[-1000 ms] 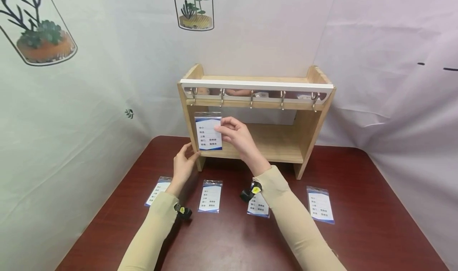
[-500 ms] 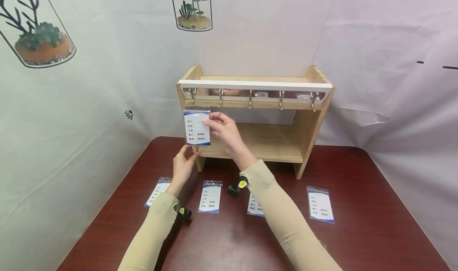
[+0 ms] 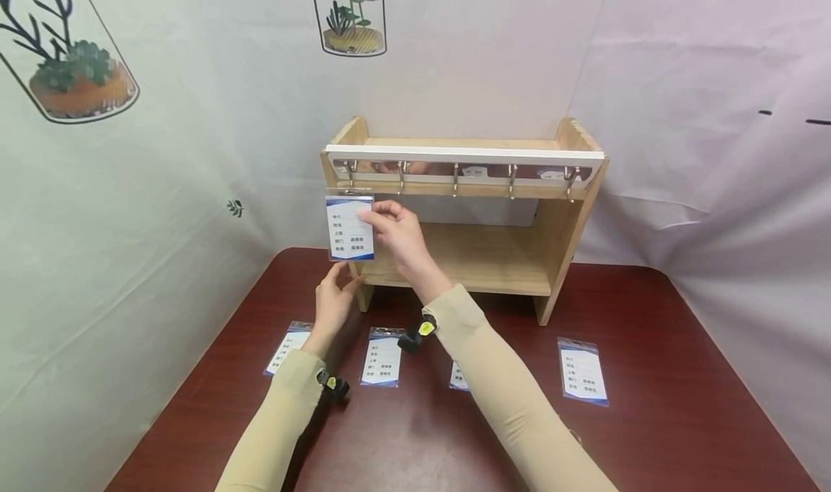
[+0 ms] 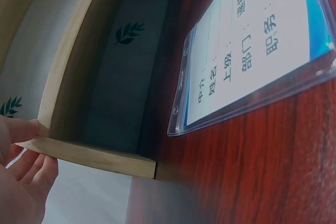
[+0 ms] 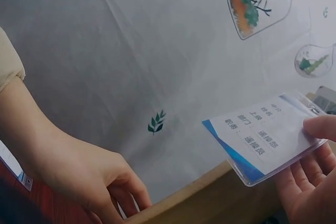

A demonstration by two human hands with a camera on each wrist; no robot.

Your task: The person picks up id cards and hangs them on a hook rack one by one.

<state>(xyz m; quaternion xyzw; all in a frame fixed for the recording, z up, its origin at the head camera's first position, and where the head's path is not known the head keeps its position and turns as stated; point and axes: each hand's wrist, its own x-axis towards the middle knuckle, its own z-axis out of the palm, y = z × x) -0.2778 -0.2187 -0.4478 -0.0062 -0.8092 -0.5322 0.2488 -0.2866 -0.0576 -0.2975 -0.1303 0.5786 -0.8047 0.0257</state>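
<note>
While the left hand (image 3: 332,306) clasps a pale wooden shelf (image 3: 483,257), the right hand (image 3: 402,241) pinches a white-and-blue badge (image 3: 347,229) in clear plastic before it. Only the right wrist view reveals several fingers (image 5: 315,170) behind.

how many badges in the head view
5: one badge in the right hand; four on the table: far left, centre left, centre right (partly behind the right sleeve), far right. Others may be hidden.

Head view looks forward, down — nearer wrist views share the shelf (image 3: 493,261).
</note>
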